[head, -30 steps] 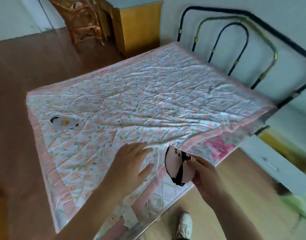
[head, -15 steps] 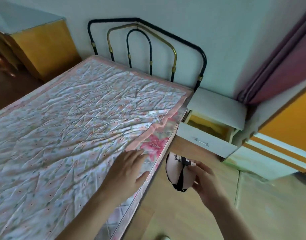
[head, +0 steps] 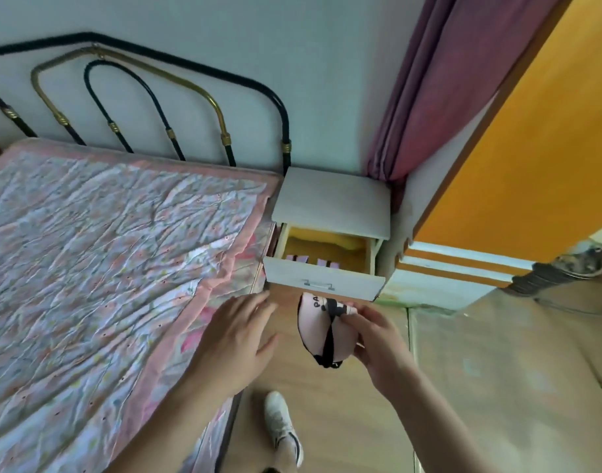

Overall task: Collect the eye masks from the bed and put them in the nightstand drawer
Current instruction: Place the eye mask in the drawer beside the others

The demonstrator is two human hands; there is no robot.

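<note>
Mask [head: 321, 331] half behind right-hand fingers [head: 355, 322]

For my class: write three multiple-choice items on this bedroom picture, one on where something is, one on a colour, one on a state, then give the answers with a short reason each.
1. Where is the eye mask?
A. Lying on the bed
B. Held in the right hand, in front of the drawer
C. On top of the nightstand

2. What colour is the curtain behind the nightstand?
A. Purple
B. Green
C. White

3. What state is the nightstand drawer in?
A. Shut
B. Taken out and set on the floor
C. Pulled open

Answers:
1 B: the right hand pinches the pink mask by its black strap, just below the drawer front.
2 A: the cloth hanging in the corner is purple.
3 C: the drawer front stands out from the cabinet and its yellow inside shows.
</note>
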